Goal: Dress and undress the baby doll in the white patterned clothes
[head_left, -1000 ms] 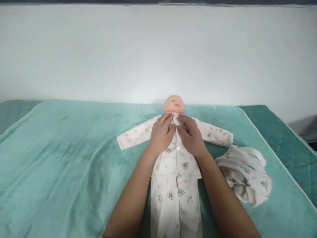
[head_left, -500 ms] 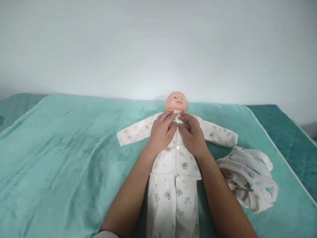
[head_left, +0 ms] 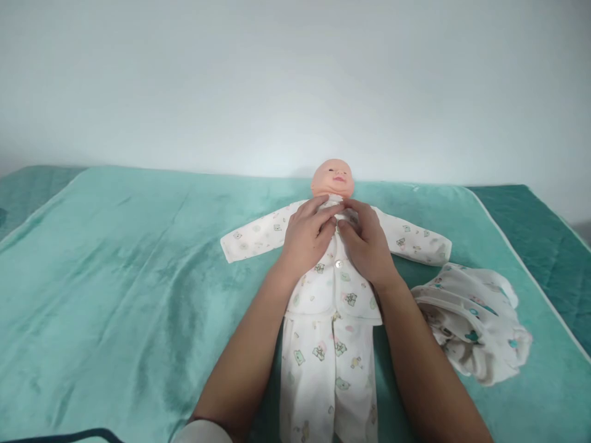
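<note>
A baby doll (head_left: 333, 177) lies face up in a white printed shirt (head_left: 344, 292) and matching trousers (head_left: 308, 375). Both its sleeves spread out to the sides. On the upper chest, my left hand (head_left: 307, 240) grips the shirt's front edge between bent fingers and thumb. Opposite it, my right hand (head_left: 367, 246) pinches the other side of the same opening. The fingertips of the two hands nearly meet just under the collar, and what lies between them is mostly hidden. Below my hands a button (head_left: 339, 264) shows at the middle of the shirt.
To the right, close to my right forearm, sits a crumpled white printed cloth (head_left: 480, 320). Everything rests on a green blanket (head_left: 115, 277) over a darker quilted cover (head_left: 540, 246). A pale wall (head_left: 295, 80) rises behind. A dark cord (head_left: 87, 434) shows at bottom left.
The view has shifted slightly, so the doll and cloth appear a little higher and further right. My fingers have moved a bit at the shirt front; both hands stay on the chest.
</note>
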The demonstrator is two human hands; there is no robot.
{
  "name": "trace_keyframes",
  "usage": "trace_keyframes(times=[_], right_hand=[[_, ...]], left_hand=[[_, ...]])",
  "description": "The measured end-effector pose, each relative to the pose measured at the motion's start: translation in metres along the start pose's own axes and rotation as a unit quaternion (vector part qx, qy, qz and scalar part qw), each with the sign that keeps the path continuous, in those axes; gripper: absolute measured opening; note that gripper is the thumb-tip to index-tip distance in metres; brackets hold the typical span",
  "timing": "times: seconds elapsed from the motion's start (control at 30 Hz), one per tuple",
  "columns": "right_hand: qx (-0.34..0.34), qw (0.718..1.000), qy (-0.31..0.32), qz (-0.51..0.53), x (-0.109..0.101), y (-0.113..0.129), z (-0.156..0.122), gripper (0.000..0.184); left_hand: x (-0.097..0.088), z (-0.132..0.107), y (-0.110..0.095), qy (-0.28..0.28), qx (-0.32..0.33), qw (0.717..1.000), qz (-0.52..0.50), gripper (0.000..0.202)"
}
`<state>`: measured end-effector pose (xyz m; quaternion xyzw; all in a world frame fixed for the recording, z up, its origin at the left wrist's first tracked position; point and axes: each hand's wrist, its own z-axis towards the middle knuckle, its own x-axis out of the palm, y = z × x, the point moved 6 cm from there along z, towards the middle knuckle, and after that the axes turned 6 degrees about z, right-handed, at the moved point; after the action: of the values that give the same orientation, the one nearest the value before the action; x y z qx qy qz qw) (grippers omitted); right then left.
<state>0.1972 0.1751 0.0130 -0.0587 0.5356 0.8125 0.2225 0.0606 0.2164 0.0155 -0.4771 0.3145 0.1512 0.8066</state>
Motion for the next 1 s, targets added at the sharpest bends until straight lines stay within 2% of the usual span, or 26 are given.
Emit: trace_keyframes(times=[0.2, 0.3, 0.47, 0.67, 0.8, 1.0], right_hand=[[0.051, 0.995, -0.046, 0.066, -0.007, -0.011, -0.002, 0.030], [0.046, 0.993, -0.049, 0.093, -0.007, -0.014, -0.006, 0.028], [0.011, 0.993, -0.039, 0.112, -0.009, -0.009, -0.024, 0.017], [-0.011, 0.996, -0.006, 0.092, -0.014, -0.005, -0.049, 0.024], [-0.033, 0.996, 0.004, 0.078, -0.015, -0.003, -0.050, 0.027], [0.009, 0.997, 0.022, 0.070, -0.015, -0.005, -0.045, 0.027]], left_hand=[[-0.005, -0.003, -0.003, -0.061, -0.004, 0.998, -0.034, 0.022], [-0.007, -0.008, -0.009, -0.075, 0.003, 0.997, -0.024, 0.016], [-0.006, -0.024, -0.010, -0.072, 0.028, 0.997, -0.012, 0.021], [-0.006, -0.040, -0.001, -0.055, 0.051, 0.996, -0.037, 0.027], [-0.006, -0.039, 0.001, -0.044, 0.040, 0.998, -0.031, 0.029], [-0.008, -0.031, 0.001, -0.019, 0.032, 0.999, -0.027, 0.027]])
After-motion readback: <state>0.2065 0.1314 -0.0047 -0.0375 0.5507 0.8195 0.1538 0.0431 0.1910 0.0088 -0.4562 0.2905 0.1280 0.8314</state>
